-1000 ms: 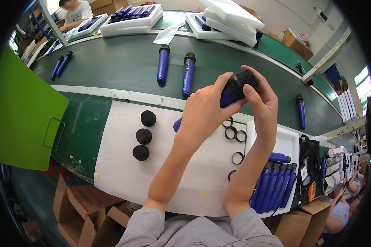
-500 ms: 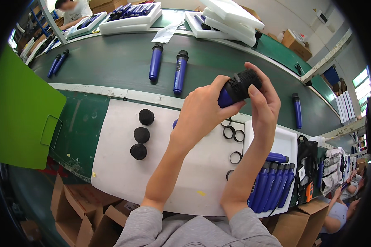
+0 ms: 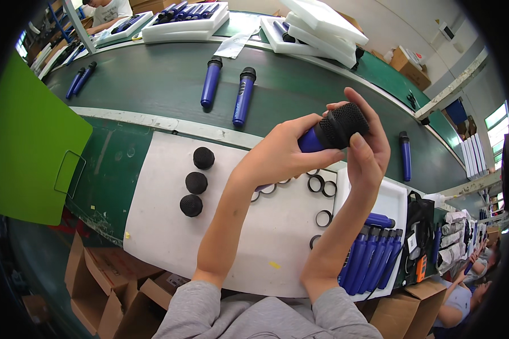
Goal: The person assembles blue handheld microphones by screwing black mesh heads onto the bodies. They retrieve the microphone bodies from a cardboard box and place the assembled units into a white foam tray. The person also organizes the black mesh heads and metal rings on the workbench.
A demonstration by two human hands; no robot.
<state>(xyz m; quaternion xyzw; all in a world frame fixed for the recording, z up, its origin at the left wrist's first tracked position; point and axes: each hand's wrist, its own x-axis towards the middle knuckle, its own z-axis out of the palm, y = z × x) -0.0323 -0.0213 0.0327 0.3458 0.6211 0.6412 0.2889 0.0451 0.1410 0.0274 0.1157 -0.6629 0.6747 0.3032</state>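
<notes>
A blue microphone with a black mesh head [image 3: 348, 123] is held up above the white work sheet [image 3: 254, 237], tilted with its head to the upper right. My left hand [image 3: 280, 148] is wrapped round its blue body. The fingers and thumb of my right hand [image 3: 372, 146] grip the mesh head from the right. Three loose black mesh heads [image 3: 196, 183] stand in a column on the left of the sheet. Several black rings [image 3: 315, 183] lie beneath and beside my hands, some partly hidden by my forearms.
A white foam tray [image 3: 395, 199] at the right holds several blue microphone bodies [image 3: 373, 260]. More microphones [image 3: 244, 97] lie on the dark green belt [image 3: 152, 79] ahead. A green panel [image 3: 34, 147] stands at left; open cardboard boxes [image 3: 99, 282] sit below. Other people work far left and right.
Both hands still hold the microphone and have shifted slightly to the right and down with it. My right fingers have closed further round the mesh head. The view has shifted slightly.
</notes>
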